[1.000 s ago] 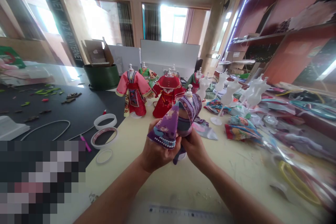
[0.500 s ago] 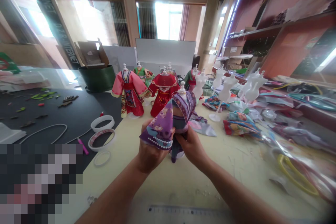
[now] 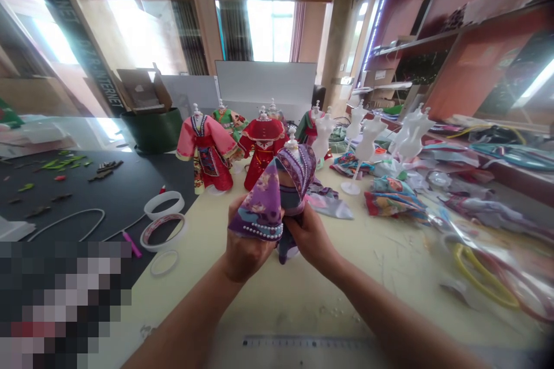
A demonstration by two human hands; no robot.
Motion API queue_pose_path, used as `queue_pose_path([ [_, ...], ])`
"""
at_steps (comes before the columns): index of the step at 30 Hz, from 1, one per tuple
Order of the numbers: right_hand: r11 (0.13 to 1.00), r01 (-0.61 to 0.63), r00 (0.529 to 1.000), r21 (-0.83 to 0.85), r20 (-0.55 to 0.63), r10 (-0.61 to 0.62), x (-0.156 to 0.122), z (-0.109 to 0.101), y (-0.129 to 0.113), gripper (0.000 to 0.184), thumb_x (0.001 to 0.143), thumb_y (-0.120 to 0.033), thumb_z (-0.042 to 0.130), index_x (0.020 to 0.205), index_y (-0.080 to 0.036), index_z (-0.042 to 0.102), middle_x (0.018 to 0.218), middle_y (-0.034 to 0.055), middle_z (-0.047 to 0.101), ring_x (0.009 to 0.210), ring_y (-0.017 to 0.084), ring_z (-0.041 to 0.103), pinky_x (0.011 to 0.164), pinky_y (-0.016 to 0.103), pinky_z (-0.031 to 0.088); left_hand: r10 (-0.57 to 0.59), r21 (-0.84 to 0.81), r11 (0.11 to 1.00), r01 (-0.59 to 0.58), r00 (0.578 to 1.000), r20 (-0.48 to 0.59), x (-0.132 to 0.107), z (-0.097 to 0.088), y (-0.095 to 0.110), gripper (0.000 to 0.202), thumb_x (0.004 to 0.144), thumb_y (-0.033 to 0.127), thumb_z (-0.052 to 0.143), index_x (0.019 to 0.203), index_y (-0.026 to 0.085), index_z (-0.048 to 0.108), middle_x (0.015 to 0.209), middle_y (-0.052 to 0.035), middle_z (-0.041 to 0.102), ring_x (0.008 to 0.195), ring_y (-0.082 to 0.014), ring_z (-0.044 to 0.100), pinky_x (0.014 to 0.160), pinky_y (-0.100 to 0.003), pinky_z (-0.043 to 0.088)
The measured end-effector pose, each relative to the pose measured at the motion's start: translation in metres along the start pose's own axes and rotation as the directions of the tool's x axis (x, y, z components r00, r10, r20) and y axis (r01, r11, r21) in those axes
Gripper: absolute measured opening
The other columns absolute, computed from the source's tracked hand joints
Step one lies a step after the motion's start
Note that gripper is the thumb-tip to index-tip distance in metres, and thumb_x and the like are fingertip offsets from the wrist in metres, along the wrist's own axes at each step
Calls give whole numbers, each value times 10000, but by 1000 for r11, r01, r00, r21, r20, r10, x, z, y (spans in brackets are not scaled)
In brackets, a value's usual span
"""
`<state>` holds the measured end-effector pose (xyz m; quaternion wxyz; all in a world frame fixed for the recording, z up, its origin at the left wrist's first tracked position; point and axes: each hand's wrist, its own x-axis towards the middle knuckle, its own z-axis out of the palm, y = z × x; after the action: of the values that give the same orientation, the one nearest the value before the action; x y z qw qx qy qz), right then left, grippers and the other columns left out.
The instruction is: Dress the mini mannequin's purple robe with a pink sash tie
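A small white mannequin (image 3: pixel 292 141) wears a purple doll dress (image 3: pixel 265 199) with flower print, beaded collar and a pearl-edged sleeve. My left hand (image 3: pixel 247 256) is closed at the dress's left side, its fingers partly covered by the wide sleeve. My right hand (image 3: pixel 312 235) pinches the dark cloth at the waist from the right. The lower skirt hangs between both hands, just above the mannequin's pale base. Behind it stand a mannequin in a pink and red robe (image 3: pixel 206 150) and one in a red robe (image 3: pixel 262 147).
Bare white mannequins (image 3: pixel 367 141) stand at the back right beside folded colourful cloth (image 3: pixel 396 196). Rolls of tape (image 3: pixel 163 232) and a pink pen (image 3: pixel 132 244) lie to the left. Yellow-handled scissors (image 3: pixel 480 279) rest on the right. A clear ruler (image 3: pixel 281 342) lies in front.
The whole view has shifted slightly, so everything sits a little further left. Both hands keep nearly the same hold on the purple dress.
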<state>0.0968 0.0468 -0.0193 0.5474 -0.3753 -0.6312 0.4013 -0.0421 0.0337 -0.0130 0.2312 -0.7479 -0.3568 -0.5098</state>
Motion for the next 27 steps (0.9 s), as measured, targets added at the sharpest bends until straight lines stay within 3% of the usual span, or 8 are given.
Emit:
queue_pose_path([
  [2, 999, -2, 1000, 35, 21, 2, 0, 1, 0, 147, 795, -240, 516, 937, -200, 518, 626, -18, 630, 541, 145, 602, 502, 256, 496, 192, 179, 966, -187, 981, -11, 3, -2, 0, 363, 690, 127, 711, 1028, 179, 590, 888, -50, 675, 874, -265, 630, 884, -484, 440],
  [4, 999, -9, 1000, 49, 23, 8, -1, 2, -1, 130, 796, -231, 513, 923, -201, 508, 635, -21, 635, 507, 132, 591, 481, 244, 487, 265, 256, 932, -255, 964, -2, 4, -4, 2, 398, 694, 116, 707, 1066, 162, 574, 891, -57, 683, 833, -254, 642, 897, -488, 430],
  [9, 999, -1, 1000, -42, -14, 0, -1, 3, 2, 106, 800, -188, 482, 904, -203, 494, 567, -43, 601, 476, 128, 572, 489, 244, 480, 223, 224, 950, -216, 975, -8, 0, -1, 5, 411, 769, 124, 638, 1152, 226, 529, 921, -39, 689, 824, -226, 653, 926, -452, 414],
  [14, 980, 47, 996, -194, -61, -60, -1, 3, 6, 163, 789, -172, 491, 947, -193, 523, 728, 14, 646, 639, 161, 609, 633, 293, 496, 261, 338, 913, -229, 964, -52, 1, 1, 7, 401, 730, 130, 685, 1111, 165, 563, 858, -60, 687, 816, -239, 649, 905, -449, 423],
  [18, 975, 55, 996, -216, -58, -69, -2, 3, 6, 197, 793, -163, 477, 984, -181, 523, 730, 13, 644, 646, 157, 611, 642, 289, 495, 315, 342, 899, -274, 946, -71, 8, -1, 8, 350, 678, 121, 729, 1009, 117, 614, 827, -67, 686, 783, -262, 646, 862, -472, 439],
  [27, 940, 107, 989, -325, -65, -135, -4, 7, 0, 211, 808, -191, 464, 1010, -173, 519, 929, 77, 648, 843, 214, 610, 739, 351, 488, 292, 345, 905, -248, 953, -80, 8, -1, 13, 300, 674, 133, 731, 959, 110, 640, 824, -82, 695, 741, -255, 645, 829, -448, 445],
])
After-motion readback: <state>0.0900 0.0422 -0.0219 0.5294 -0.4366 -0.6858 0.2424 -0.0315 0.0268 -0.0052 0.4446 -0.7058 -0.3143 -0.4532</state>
